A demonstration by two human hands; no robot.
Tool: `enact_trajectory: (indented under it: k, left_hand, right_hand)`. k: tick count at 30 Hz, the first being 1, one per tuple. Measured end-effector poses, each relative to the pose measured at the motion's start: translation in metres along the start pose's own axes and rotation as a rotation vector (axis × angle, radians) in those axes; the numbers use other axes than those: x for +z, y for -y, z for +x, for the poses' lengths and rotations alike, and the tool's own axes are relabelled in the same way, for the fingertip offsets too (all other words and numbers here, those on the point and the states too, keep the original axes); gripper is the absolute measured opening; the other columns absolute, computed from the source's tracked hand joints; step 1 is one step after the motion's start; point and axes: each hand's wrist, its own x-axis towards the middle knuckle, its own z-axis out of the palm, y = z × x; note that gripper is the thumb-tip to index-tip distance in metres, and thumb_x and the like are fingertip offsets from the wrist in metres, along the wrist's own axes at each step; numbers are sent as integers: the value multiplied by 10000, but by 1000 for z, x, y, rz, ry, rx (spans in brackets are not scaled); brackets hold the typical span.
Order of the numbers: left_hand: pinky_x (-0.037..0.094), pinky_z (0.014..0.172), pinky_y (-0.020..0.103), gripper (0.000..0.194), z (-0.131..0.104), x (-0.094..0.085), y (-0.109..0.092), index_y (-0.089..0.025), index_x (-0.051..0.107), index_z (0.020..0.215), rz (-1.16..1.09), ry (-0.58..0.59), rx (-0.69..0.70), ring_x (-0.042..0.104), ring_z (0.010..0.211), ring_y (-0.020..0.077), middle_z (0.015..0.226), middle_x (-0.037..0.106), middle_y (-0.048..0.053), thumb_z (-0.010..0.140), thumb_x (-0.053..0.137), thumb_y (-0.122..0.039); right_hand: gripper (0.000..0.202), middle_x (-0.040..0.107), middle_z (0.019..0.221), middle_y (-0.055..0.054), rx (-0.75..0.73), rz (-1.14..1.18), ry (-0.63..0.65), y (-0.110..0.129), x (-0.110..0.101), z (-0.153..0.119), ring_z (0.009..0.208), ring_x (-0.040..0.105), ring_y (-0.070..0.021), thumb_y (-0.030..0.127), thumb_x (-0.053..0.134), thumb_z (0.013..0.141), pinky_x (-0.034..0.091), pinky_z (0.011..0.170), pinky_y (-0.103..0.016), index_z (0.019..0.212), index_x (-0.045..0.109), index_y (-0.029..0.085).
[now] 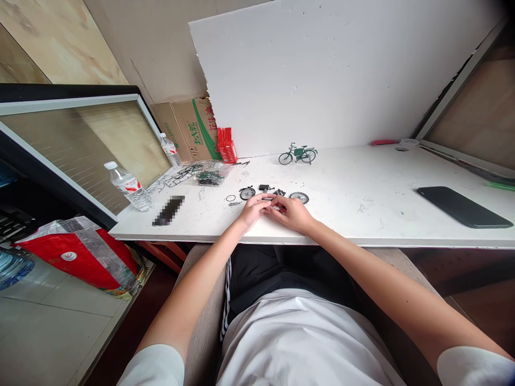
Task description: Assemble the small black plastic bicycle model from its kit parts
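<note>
My left hand and my right hand meet low over the front of the white table, fingertips pinched together. Whatever lies between the fingers is too small and hidden to name. Just beyond them are small black model-bicycle parts: a spoked wheel by my left hand, another wheel beside my right hand, and a small black block-shaped part between. A thin black ring lies left of the first wheel. Farther back stands a green model bicycle, upright and whole.
At the left are a clear bag of parts, black part frames, two water bottles, a pixelated dark item, a carton and a red box. A dark phone-like slab lies right. White foam board stands behind.
</note>
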Motion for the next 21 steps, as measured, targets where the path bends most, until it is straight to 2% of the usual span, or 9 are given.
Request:
enact_trajectory:
  k: [21]
  left_hand:
    - [546, 875, 326, 303, 0, 1, -1, -147, 769, 1096, 5, -9, 3, 745, 979, 242, 1076, 789, 123, 807, 728, -226]
  right_hand:
    - [189, 756, 794, -28, -1, -3, 8, 2, -1, 0, 577, 583, -155, 339, 616, 995, 366, 617, -276, 1061, 740, 212]
